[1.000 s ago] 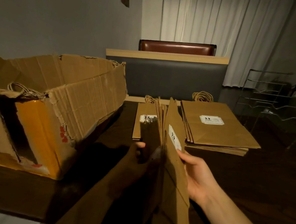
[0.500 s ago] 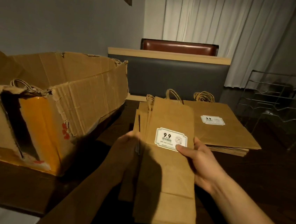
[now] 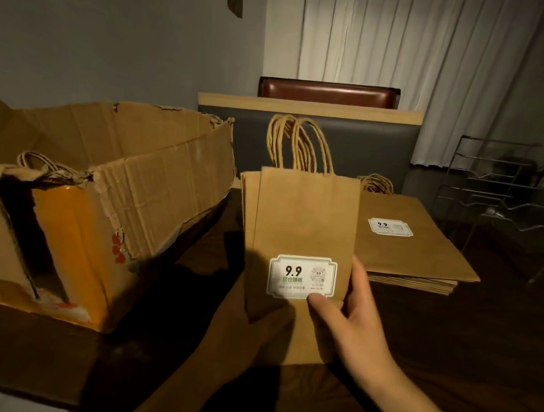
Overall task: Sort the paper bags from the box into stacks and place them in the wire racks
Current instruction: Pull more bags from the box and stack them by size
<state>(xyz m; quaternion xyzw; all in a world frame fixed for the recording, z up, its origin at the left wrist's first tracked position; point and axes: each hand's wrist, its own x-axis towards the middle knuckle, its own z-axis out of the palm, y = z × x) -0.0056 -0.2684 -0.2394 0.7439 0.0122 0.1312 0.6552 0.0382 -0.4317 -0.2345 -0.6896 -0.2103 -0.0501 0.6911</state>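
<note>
1. The dark table carries everything, as it did a second ago.
2. The torn cardboard box sits at the left, unmoved, with twisted bag handles showing at its ripped near corner.
3. The wire racks stand at the far right of the table, well apart from the hands and in the same place as earlier.
4. The flat stack of paper bags lies right of centre, label up, unchanged.
5. The held bundle of bags is now raised upright in front of the camera, handles standing above its top edge. Half a second ago it lay lower and tilted away; a second ago it was turned edge-on.
6. The right hand grips the bundle's right edge, thumb pressed on the front just under the label, fingers wrapped behind.
7. The left hand is in deep shadow at the bundle's lower left edge; it seems to support the bags, but how its fingers lie cannot be told.
8. The white label reading "9.9" faces the camera, nearer and larger than before.
</note>
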